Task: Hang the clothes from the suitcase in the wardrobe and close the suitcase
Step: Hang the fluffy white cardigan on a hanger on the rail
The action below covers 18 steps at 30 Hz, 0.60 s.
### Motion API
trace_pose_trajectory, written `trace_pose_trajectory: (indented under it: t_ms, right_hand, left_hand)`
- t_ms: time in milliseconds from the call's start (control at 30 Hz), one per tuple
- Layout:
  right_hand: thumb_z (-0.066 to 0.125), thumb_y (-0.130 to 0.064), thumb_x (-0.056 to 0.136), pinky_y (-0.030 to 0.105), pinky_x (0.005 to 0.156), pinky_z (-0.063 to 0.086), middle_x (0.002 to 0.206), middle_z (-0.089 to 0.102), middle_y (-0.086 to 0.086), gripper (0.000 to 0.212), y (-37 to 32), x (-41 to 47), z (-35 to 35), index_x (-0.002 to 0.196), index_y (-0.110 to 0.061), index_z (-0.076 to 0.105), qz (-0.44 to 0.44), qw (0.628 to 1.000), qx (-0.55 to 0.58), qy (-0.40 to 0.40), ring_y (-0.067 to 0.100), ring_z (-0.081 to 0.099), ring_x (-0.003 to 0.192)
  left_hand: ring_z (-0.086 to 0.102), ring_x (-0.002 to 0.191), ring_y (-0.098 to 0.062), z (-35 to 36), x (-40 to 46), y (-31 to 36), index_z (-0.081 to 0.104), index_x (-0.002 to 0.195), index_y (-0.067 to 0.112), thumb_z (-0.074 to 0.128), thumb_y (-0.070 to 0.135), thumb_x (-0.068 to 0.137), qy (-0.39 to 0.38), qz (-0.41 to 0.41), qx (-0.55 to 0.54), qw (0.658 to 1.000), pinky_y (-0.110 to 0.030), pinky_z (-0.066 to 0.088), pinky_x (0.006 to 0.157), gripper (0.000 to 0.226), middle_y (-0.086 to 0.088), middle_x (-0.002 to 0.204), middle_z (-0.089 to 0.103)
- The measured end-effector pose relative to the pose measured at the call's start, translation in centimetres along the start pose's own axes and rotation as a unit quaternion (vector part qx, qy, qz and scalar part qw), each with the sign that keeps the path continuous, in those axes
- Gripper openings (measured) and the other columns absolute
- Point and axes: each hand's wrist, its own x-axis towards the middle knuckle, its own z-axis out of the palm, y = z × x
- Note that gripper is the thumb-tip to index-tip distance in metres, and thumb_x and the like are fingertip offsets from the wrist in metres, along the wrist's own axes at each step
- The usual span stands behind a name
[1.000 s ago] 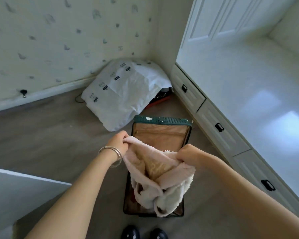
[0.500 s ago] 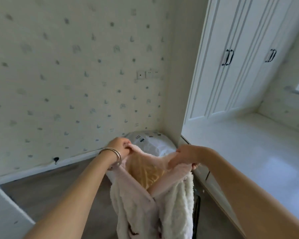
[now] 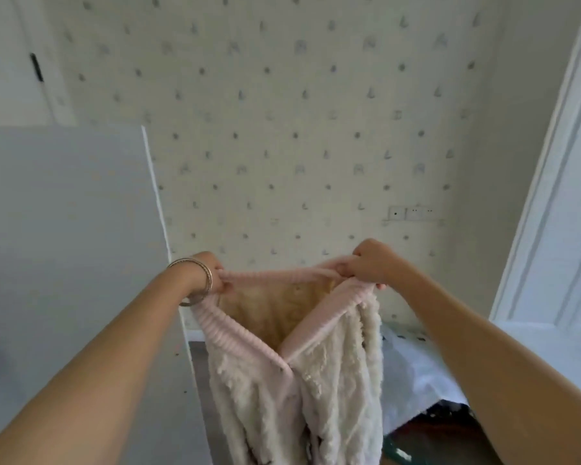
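Beside the panel edge (image 3: 155,196), both hands hold the cardigan (image 3: 282,380).

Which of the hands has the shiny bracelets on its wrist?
The left hand. Bangles circle its wrist, while the right hand has a bare wrist. Both grip the collar of the fluffy pink cardigan.

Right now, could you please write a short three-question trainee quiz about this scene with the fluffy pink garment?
1. True or false: both hands hold the fluffy pink garment by its ribbed collar.
2. Which wrist wears the bracelets? A) left B) right
3. Fill in: the wall sockets sit above the ____ hand.

Key:
1. True: the left hand and the right hand each grip the collar.
2. A
3. right
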Motion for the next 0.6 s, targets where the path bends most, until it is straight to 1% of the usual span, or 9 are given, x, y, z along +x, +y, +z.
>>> trace_pose_trajectory:
  t_ms: [67,100,133,167,267,333,400,500,600]
  right_hand:
    - [0.054,-0.032,0.091,0.021,0.042,0.037,0.055,0.053,0.008,0.034,-2.5,-0.2,0.6,0.085,0.000,0.061,-0.041,0.999,0.005,-0.012,0.017,0.050,0.045]
    - [0.054,-0.031,0.091,0.021,0.042,0.037,0.056,0.053,0.007,0.032,-4.5,-0.4,1.3,0.081,-0.001,0.059,-0.066,0.997,0.023,-0.021,0.017,0.050,0.045]
    - [0.055,-0.030,0.090,0.021,0.042,0.037,0.057,0.052,0.007,0.031,-4.9,-0.4,1.4,0.077,-0.002,0.058,-0.074,0.996,0.050,-0.021,0.017,0.050,0.046]
    - [0.055,-0.026,0.089,0.021,0.042,0.037,0.057,0.051,0.007,0.028,-7.3,-0.6,2.4,0.074,-0.003,0.056,-0.105,0.991,0.071,-0.034,0.018,0.050,0.046]
    - [0.050,-0.014,0.086,0.022,0.041,0.034,0.055,0.047,0.006,0.023,-10.7,-1.2,3.8,0.065,-0.004,0.053,-0.148,0.983,0.103,-0.045,0.018,0.045,0.046]
    - [0.050,-0.012,0.086,0.021,0.042,0.030,0.053,0.042,0.005,0.029,-14.5,-2.2,5.2,0.057,-0.007,0.046,-0.190,0.974,0.106,-0.066,0.016,0.039,0.046]
    - [0.054,-0.014,0.085,0.022,0.044,0.028,0.054,0.039,0.004,0.033,-17.9,-2.9,6.8,0.055,-0.009,0.042,-0.227,0.964,0.112,-0.081,0.015,0.036,0.048]
    - [0.059,-0.018,0.083,0.023,0.047,0.028,0.056,0.036,0.002,0.036,-22.5,-4.0,9.3,0.054,-0.010,0.040,-0.272,0.948,0.131,-0.104,0.015,0.034,0.050]
    - [0.061,-0.021,0.082,0.024,0.047,0.025,0.054,0.032,0.000,0.040,-29.1,-5.9,12.5,0.051,-0.012,0.037,-0.332,0.923,0.137,-0.136,0.014,0.031,0.049]
  left_hand:
    - [0.058,0.083,-0.024,-0.7,-1.4,-1.7,0.069,0.093,0.009,0.060,0.031,0.086,0.038,-0.031,0.016,0.999,-0.023,0.038,0.066,0.025,-0.011,0.087,0.063]
    - [0.061,0.093,-0.026,-1.2,-2.7,-3.5,0.068,0.100,0.007,0.058,0.032,0.087,0.053,-0.060,0.011,0.997,-0.025,0.041,0.072,0.030,-0.014,0.099,0.065]
    - [0.061,0.102,-0.028,-1.2,-2.9,-3.5,0.067,0.104,0.006,0.056,0.032,0.088,0.063,-0.061,0.002,0.996,-0.027,0.043,0.078,0.032,-0.016,0.108,0.066]
    - [0.061,0.107,-0.030,-1.9,-4.5,-5.6,0.067,0.105,0.005,0.055,0.030,0.089,0.081,-0.089,-0.008,0.993,-0.027,0.044,0.082,0.032,-0.016,0.112,0.065]
    - [0.059,0.110,-0.031,-2.7,-6.1,-7.6,0.066,0.107,0.005,0.052,0.020,0.089,0.130,-0.103,-0.057,0.985,-0.027,0.042,0.082,0.027,-0.016,0.117,0.064]
    - [0.057,0.113,-0.028,-3.7,-8.0,-10.0,0.063,0.110,0.010,0.053,0.016,0.086,0.172,-0.118,-0.098,0.973,-0.027,0.043,0.090,0.027,-0.011,0.122,0.062]
    - [0.057,0.113,-0.025,-4.4,-9.6,-11.9,0.060,0.113,0.018,0.059,0.014,0.080,0.196,-0.113,-0.155,0.962,-0.028,0.043,0.094,0.033,-0.006,0.126,0.058]
    - [0.058,0.113,-0.027,-5.1,-11.6,-13.8,0.054,0.125,0.026,0.065,0.008,0.072,0.186,-0.094,-0.236,0.949,-0.027,0.046,0.093,0.057,-0.008,0.131,0.055]
    - [0.052,0.121,-0.022,-6.4,-13.7,-17.5,0.041,0.138,0.027,0.068,0.009,0.074,0.134,-0.094,-0.218,0.962,-0.021,0.042,0.088,0.071,-0.004,0.140,0.046]
